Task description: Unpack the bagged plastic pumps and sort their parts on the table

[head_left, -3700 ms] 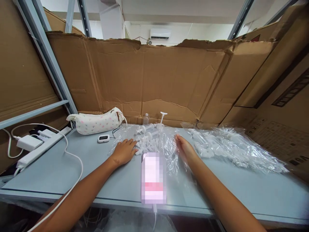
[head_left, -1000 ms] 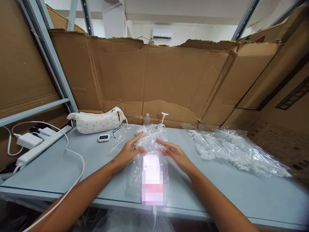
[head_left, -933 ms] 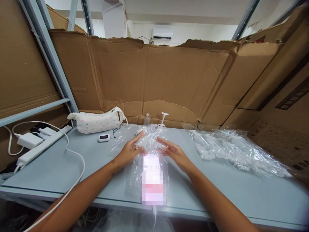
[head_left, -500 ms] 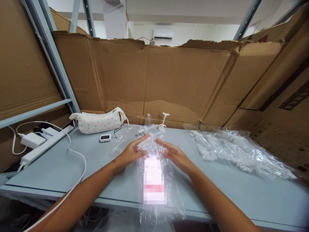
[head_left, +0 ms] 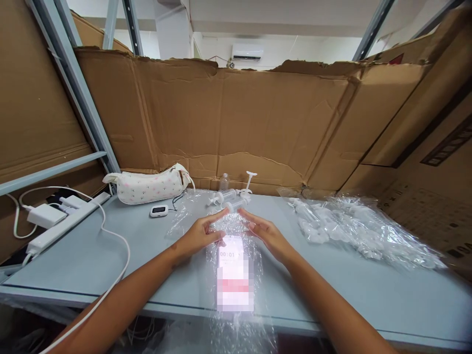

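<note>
A crinkled clear plastic bag [head_left: 236,223] stretches between my hands, and its lower part runs over the table's front edge. My left hand [head_left: 202,233] has the bag's left side at its fingers, with thumb and index finger stretched forward. At the right side of the bag is my right hand [head_left: 269,236], its fingers also pointing forward and holding the film. Under or behind the plastic lies a lit phone [head_left: 233,269] showing a timer, its lower screen blurred out. Just beyond my fingertips are clear syringes [head_left: 238,202], one with a white plunger [head_left: 250,182] sticking up.
A larger bag of syringe parts [head_left: 354,226] lies on the right of the grey table [head_left: 332,295]. To the left are a patterned pouch [head_left: 151,187], a small white device [head_left: 159,211] and a power strip [head_left: 66,223] with a white cable [head_left: 127,246]. Cardboard [head_left: 258,118] walls the back.
The lower part of the plastic bag has shifted and hangs further down over the table edge. My hands stay almost in place; the view has shifted slightly.
</note>
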{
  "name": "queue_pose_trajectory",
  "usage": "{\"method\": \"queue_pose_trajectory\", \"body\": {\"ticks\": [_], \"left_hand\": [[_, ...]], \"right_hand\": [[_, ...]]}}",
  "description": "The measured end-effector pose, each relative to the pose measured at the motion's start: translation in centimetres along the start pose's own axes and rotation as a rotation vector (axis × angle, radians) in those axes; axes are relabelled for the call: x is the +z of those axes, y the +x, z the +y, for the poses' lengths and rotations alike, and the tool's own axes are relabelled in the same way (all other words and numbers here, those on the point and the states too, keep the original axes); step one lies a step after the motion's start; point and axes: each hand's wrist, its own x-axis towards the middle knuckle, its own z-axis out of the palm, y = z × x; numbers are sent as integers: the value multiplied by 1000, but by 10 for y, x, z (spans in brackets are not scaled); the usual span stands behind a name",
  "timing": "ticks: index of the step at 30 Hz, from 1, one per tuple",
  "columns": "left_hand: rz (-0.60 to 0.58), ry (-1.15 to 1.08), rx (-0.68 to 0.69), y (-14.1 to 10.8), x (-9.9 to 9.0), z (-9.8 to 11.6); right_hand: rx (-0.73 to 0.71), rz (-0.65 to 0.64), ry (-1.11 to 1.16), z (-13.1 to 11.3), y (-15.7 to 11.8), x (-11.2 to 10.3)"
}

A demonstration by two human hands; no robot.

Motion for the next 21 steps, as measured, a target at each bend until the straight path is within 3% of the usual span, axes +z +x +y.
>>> {"method": "queue_pose_trajectory", "body": {"ticks": [8,15,21], "left_hand": [[20,-27,-15,0,-4,2],[-20,12,-47,-2,-2,9],[8,82,-107,-3,0,15]], "right_hand": [[25,-154,-17,-6,-3,3],[-13,-85,28,-4,-2,-1],[27,-180,45,-4,-3,0]]}}
